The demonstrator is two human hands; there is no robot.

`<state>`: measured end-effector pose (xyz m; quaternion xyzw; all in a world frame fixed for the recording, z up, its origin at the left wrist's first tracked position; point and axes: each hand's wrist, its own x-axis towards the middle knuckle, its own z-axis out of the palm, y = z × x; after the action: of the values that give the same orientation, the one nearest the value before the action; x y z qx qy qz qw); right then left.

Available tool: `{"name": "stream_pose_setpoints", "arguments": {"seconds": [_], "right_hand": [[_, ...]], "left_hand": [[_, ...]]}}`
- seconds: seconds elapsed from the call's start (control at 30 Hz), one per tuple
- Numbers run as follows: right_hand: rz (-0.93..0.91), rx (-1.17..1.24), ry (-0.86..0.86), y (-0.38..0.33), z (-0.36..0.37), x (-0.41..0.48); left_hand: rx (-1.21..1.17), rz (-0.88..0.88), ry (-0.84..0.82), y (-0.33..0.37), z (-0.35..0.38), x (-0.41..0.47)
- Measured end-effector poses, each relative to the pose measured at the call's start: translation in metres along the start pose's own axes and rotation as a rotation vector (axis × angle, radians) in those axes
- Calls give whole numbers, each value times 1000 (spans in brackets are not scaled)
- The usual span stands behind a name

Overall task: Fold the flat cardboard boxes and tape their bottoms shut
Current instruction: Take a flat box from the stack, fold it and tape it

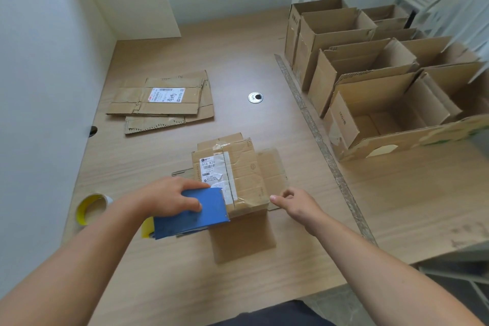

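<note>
left hand point(169, 197) grips blue card point(206, 216) | right hand point(296, 204) beside box point(243, 174)

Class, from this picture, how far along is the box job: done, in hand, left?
Done: open boxes stand folded at the right of the table. In hand: the left hand holds a blue piece against the centre box; the right hand is at its corner. Left: flat boxes lie stacked farther back.
</note>
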<state>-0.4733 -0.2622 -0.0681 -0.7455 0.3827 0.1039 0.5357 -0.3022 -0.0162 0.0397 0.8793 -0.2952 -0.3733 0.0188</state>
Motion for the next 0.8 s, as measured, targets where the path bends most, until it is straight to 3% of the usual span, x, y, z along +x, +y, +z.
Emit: {"name": "stream_pose_setpoints", "arguments": {"seconds": [0.23, 0.47, 0.53, 0.67, 0.73, 0.8], "right_hand": [[-24, 167, -167, 2, 8, -12], [-3, 273, -82, 7, 21, -11], [-121, 141, -30, 9, 22, -10], [-374, -524, 301, 1, 27, -11], [-566, -664, 298, -8, 25, -8], [-727, -832, 157, -18, 22, 0]], "left_hand": [[2, 0, -11, 2, 1, -1], [-28, 3, -21, 0, 2, -3], [-48, 10, -21, -2, 3, -4], [-63, 11, -28, -5, 6, -5], [-68, 8, -18, -6, 7, -5], [-74, 5, -8, -7, 8, -5]]}}
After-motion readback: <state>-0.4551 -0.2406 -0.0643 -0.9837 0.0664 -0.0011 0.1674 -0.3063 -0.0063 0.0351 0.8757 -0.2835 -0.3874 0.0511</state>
